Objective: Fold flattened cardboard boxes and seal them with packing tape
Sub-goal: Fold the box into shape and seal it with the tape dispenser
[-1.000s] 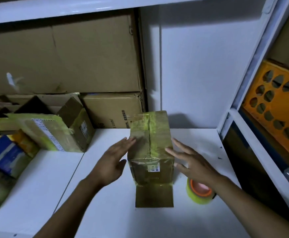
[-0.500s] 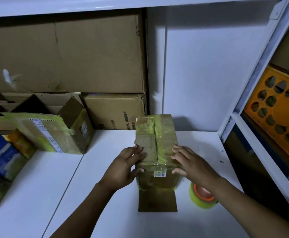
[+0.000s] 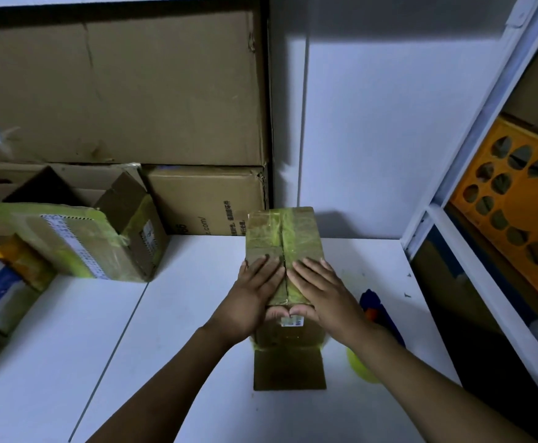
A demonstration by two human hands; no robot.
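The left hand (image 3: 254,295) and right hand (image 3: 322,295) are pressing flat on a small cardboard box (image 3: 282,231) on a white shelf board (image 3: 69,346).
The box is sitting in the middle of the board, near the white back wall (image 3: 357,123), with one flap (image 3: 290,369) lying open toward the person. Both hands are lying side by side on its top, fingers straight and close together, thumbs touching over the near edge. Bare board is showing to the left and front. A yellow tape roll (image 3: 358,367) is peeking out under the right arm, just beside the box. Another taped box (image 3: 79,244) is resting to the left, big cartons (image 3: 133,91) are standing behind it, and an orange crate (image 3: 517,199) is sitting past the shelf post (image 3: 467,145).
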